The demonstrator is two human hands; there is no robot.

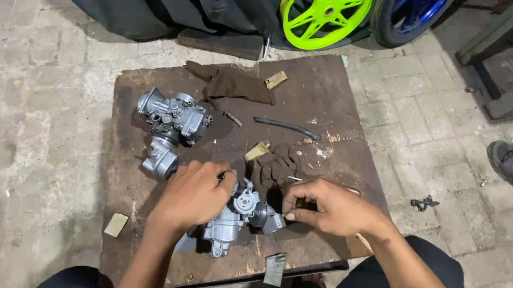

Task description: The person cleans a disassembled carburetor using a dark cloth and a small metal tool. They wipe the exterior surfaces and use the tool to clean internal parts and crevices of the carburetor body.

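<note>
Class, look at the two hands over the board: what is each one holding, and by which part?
The left hand grips the silver carburetor by its upper left body. The right hand pinches something small at its right end; what it is cannot be told.

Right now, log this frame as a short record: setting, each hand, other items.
setting: dark wooden board on a paved floor
left hand: left hand on top of a silver carburetor
right hand: right hand pinching something at the carburetor's side, too small to tell
second carburetor: second carburetor, upper left of board, untouched
cloth: brown gloves at the far edge
hose: short black hose
background: green wheel
</note>
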